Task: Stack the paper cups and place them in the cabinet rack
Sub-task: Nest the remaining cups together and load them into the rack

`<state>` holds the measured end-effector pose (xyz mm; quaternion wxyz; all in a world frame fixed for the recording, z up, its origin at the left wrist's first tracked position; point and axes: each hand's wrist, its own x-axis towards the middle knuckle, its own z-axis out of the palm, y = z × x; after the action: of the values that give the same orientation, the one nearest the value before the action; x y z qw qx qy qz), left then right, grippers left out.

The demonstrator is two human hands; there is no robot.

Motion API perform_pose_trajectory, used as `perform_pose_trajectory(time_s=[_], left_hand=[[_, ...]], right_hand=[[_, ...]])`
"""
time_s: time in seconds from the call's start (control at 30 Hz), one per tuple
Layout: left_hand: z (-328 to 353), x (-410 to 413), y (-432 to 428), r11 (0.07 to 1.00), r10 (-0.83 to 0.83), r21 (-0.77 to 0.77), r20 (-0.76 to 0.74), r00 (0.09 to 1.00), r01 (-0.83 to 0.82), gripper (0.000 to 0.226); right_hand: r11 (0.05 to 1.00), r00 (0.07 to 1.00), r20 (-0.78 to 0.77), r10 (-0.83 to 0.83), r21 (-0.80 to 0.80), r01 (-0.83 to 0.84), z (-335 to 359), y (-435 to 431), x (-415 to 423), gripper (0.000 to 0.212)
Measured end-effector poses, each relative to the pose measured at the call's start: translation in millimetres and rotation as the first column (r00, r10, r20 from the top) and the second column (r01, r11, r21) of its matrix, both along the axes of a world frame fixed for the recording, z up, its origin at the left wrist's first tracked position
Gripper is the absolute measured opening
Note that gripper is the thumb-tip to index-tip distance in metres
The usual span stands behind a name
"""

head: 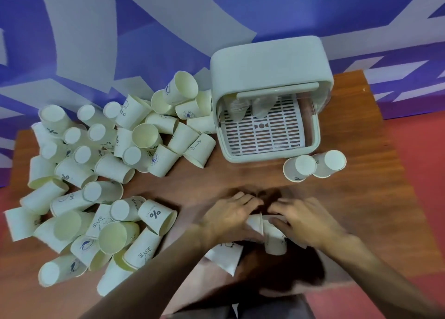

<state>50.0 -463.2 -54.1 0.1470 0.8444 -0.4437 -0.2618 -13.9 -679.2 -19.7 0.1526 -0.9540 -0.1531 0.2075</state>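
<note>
Counter (pixel 366 198) under you, and the pile (pixel 101 174) sprawls left of your left hand (pixel 231 218). The rack (pixel 267 63) stands open beyond your right hand (pixel 307 222), stacks (pixel 237 109) inside. Left hand grips a cup (pixel 256 222), right hand clamps the other cup (pixel 274 243), side by side between them.

Wooden table (pixel 349 210), red floor (pixel 421 155), blue-white patterned wall (pixel 120 29) behind.

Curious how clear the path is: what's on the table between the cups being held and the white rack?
Head view: bare wooden table between the held cups and the rack; two loose cups sit just right of that stretch.
</note>
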Motion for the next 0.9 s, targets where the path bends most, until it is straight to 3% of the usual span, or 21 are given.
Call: perform_pose_trajectory(time_s=[0.13, 0.2, 0.33, 0.5, 0.7, 0.9], left_hand=[[-6.8, -4.2, -1.5, 0.997, -0.025, 0.074, -0.077, 0.997, 0.030, 0.080], [-8.0, -5.1, 0.4, 0.997, -0.014, 0.077, -0.092, 0.996, 0.021, 0.081], [-13.5, -5.6, 18.4, 0.995, -0.090, 0.045, 0.077, 0.993, 0.087, 0.081], [-14.8, 1.9, 44.1, 0.986, -0.161, 0.011, 0.231, 0.960, 0.163, 0.044], [3.4, 6.0, 72.5, 0.965, 0.254, -0.166, 0.397, 0.882, -0.203, 0.011], [-16.0, 3.6, 78.0, 0.927, 0.368, -0.064, 0.359, 0.858, -0.370, 0.010]], right_hand=[[0.992, 1.000, 0.023, 0.004, -0.125, -0.001, 0.2, 1.0, -10.8, 0.032], [0.990, 0.999, -0.041, -0.012, -0.140, 0.006, 0.8, 6.1, -9.4, 0.031], [0.984, 0.973, -0.176, -0.152, -0.119, 0.132, -5.2, 16.2, -2.2, 0.023], [0.964, 0.964, -0.036, -0.264, -0.041, 0.263, -4.0, 27.4, 5.0, 0.034], [0.962, 0.900, 0.366, -0.236, -0.042, 0.269, -7.7, 40.1, 21.2, 0.013], [0.967, 0.937, 0.316, -0.152, -0.148, 0.207, -33.5, 50.6, 37.5, 0.012]])
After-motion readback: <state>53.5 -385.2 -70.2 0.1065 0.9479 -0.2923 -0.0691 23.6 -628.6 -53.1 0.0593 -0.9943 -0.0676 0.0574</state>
